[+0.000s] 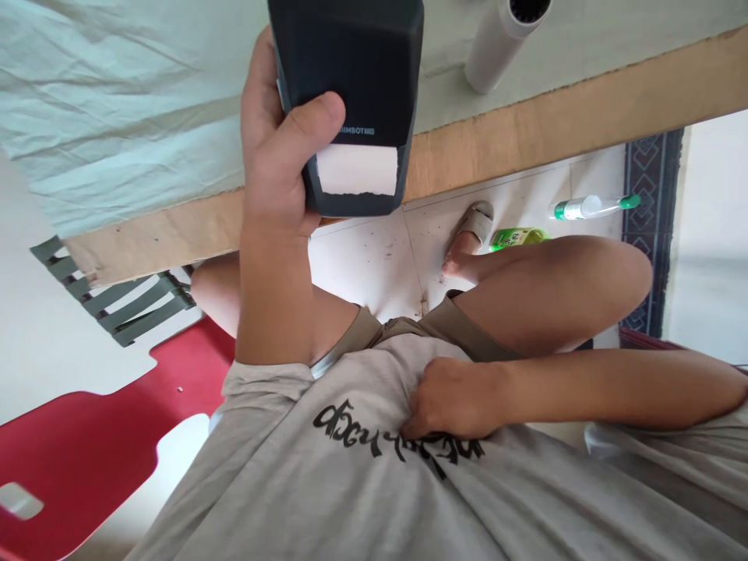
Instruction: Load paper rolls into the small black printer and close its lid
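Note:
My left hand is raised in front of the table edge and grips a dark label printer. The thumb lies across its front, beside a strip of white paper that sticks out of the slot. My right hand lies low against my belly. Its fingers are curled into the grey printed shirt, and the fabric bunches around them. My bare knees and beige shorts lie between the two hands.
A table with a wooden edge and a pale green cloth fills the top. A white tube lies on it. A red chair is at lower left. On the tiled floor are a sandalled foot, a green bottle and a white bottle.

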Tool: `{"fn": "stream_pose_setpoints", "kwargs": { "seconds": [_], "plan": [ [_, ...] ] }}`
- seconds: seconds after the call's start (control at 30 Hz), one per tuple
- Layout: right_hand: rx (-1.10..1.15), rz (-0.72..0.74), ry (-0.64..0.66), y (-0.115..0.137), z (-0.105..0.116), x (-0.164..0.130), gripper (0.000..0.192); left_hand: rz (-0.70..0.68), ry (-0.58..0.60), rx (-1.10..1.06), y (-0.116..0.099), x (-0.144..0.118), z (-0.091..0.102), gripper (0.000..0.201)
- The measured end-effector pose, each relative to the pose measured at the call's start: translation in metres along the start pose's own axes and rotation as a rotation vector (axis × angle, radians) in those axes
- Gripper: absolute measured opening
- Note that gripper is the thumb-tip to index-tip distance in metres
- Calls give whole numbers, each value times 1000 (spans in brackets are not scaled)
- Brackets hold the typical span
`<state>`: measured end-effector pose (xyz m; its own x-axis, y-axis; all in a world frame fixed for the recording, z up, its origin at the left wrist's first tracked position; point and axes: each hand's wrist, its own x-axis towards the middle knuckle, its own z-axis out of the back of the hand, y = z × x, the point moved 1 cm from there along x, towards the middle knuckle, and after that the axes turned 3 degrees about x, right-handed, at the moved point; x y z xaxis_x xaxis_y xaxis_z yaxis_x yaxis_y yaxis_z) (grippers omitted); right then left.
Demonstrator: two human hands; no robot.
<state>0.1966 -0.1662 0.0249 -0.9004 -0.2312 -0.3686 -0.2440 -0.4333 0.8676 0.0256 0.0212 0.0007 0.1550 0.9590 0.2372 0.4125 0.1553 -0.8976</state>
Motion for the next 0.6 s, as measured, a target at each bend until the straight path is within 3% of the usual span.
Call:
{"fn": "stream_pose_setpoints", "kwargs": {
  "seconds": [0.17, 0.43, 0.53, 0.6],
  "plan": [
    [35, 12, 119, -2, 2, -3, 17, -27, 34, -52, 2, 1, 2, 25],
    [12, -62, 193, -2, 4, -25, 10, 1, 26, -112, -1, -3, 1, 25],
    [-58, -174, 37, -7, 31, -50, 15, -1, 18, -119, 0, -3, 1, 26],
    [-156, -248, -202, -4, 59, -66, 24, -2, 1, -137, -2, -2, -1, 24]
  ]
}}
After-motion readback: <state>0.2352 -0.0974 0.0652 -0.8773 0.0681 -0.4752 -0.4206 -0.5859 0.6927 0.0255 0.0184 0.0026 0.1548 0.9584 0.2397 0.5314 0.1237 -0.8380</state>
